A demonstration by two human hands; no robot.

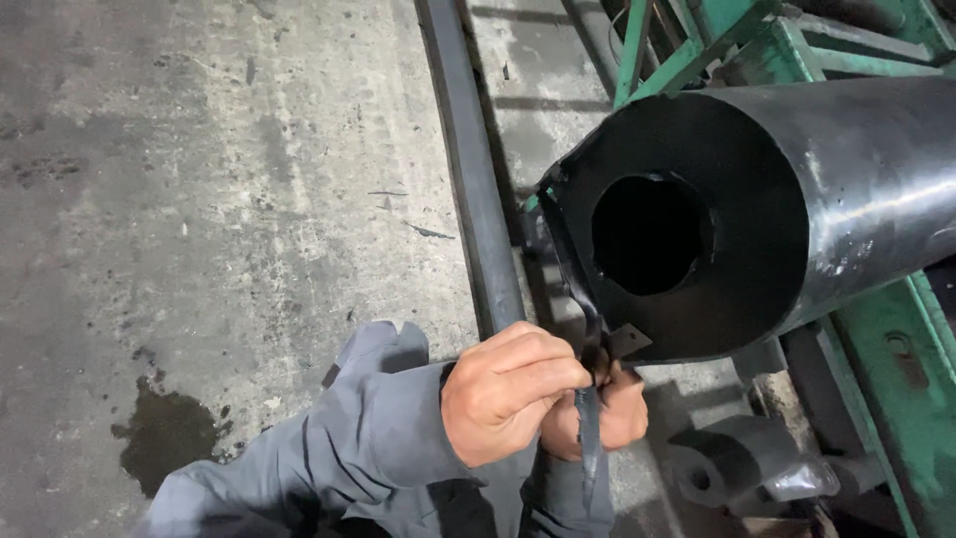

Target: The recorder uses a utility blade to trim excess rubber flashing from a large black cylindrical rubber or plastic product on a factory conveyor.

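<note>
Gripping a thin black strip [588,418] that peels off the rim of the big black roller [797,199] lying on a green frame [886,369], the left hand [508,394] is clenched tight, and the right hand [612,418], half hidden behind, pinches it too.

Both hands meet low — left hand [510,392] fisted over right hand [609,416]; grips closed.

One large black roller [797,199] with one round bore [649,234] in its end face. One thin black strip [588,418], peeling from the rim at seven o'clock. Two hands: left hand [508,394] and right hand [607,413]. One dark steel rail [473,169] at twelve o'clock. One green frame [896,399]. One dark stain [164,433] on the floor at nine o'clock.
</note>
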